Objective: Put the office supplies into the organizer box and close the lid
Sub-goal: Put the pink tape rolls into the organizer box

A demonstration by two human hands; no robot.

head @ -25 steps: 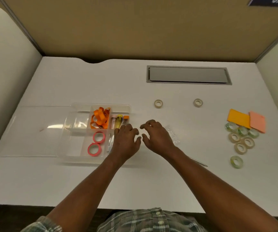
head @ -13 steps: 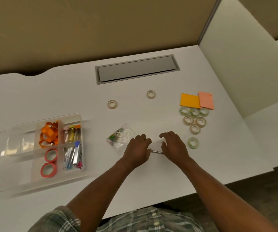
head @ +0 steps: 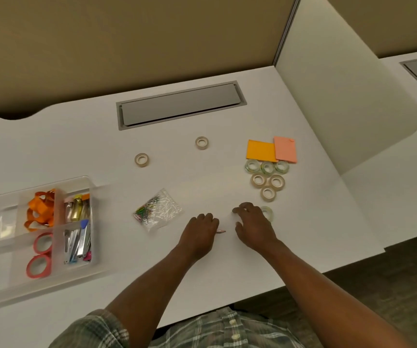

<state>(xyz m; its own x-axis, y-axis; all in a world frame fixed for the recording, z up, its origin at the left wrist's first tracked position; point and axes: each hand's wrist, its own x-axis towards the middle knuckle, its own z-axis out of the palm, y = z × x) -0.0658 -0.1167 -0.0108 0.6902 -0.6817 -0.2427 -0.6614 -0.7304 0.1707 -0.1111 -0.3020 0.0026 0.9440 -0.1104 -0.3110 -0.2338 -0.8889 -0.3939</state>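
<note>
White desk (head: 76, 146), viewed from above: left hand (head: 199, 232) curled over pen (head: 221, 231), grip hidden; right hand (head: 252, 227) loose, empty, beside tape roll (head: 268, 212). Pinched mid-shaft, best carried level to organizer box (head: 59, 282), far left.

A smooth, matt white finish is shown by the desk (head: 76, 146). Crinkled, glossy clear plastic is seen in the bag (head: 162, 209) left of the left hand (head: 198, 234); matt paper is seen in the notes (head: 261, 150) beyond the right hand (head: 252, 227).

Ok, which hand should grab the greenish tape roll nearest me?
Right. The right hand lies beside that tape roll, partly hiding it; the left hand sits farther off.
</note>
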